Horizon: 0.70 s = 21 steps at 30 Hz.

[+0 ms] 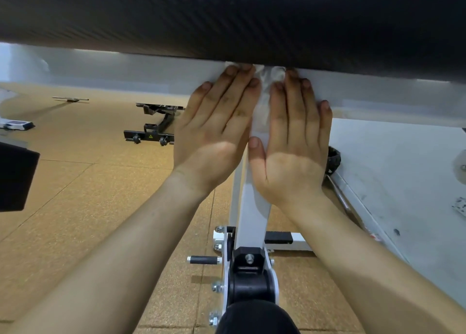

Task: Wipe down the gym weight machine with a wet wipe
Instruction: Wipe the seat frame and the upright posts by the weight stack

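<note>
Currently left hand point(216, 132) and right hand point(295, 144) flat, side by side, pressing wet wipe point(262, 99) on white frame bar point(390, 99); advise even pressure, overlapping lengthwise strokes

Wet wipe point(262, 99): mostly under left hand point(216, 129) and right hand point(292, 142); only a crumpled strip shows between them. Black pad point(227, 16): cut by top and side edges. Black wheeled frame point(146, 133): far end behind left hand. Black knob point(334, 159): half hidden by right hand. Patterned scrap point(461, 206) at right edge: unreadable.
</note>
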Each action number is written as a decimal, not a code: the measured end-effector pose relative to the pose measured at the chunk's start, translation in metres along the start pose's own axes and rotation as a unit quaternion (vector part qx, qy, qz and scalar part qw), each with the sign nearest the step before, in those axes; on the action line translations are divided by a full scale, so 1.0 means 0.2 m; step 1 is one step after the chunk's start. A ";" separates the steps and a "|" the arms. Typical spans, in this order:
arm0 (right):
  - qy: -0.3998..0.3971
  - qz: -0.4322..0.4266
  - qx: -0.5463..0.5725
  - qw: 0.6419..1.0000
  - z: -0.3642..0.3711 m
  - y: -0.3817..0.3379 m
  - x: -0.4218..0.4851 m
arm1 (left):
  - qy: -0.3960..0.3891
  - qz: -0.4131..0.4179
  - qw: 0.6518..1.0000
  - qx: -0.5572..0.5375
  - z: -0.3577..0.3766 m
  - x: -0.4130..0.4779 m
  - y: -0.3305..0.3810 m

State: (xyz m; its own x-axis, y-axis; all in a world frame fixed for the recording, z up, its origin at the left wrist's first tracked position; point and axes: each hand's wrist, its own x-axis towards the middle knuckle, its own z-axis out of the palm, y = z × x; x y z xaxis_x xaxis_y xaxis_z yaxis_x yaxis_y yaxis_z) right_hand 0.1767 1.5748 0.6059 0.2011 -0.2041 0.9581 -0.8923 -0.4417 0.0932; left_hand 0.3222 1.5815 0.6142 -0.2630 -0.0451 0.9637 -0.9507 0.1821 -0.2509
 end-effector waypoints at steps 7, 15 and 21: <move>0.029 0.013 0.019 0.999 0.03 -0.01 0.00 | 0.000 0.020 1.000 -0.008 -0.01 0.00 -0.03; -0.015 -0.002 0.001 1.000 -0.03 -0.14 -0.01 | -0.047 0.002 0.997 0.055 -0.17 -0.08 -0.16; -0.025 -0.019 -0.039 0.999 0.00 -0.18 -0.01 | -0.057 0.045 0.997 0.041 -0.17 -0.09 -0.22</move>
State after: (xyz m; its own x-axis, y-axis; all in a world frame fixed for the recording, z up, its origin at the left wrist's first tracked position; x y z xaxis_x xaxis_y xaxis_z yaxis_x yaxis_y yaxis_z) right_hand 0.2090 1.5920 0.6007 0.2546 -0.2326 0.9387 -0.9117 -0.3814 0.1527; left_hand 0.3738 1.6075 0.6104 -0.3597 -0.1439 0.9219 -0.9317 0.1101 -0.3463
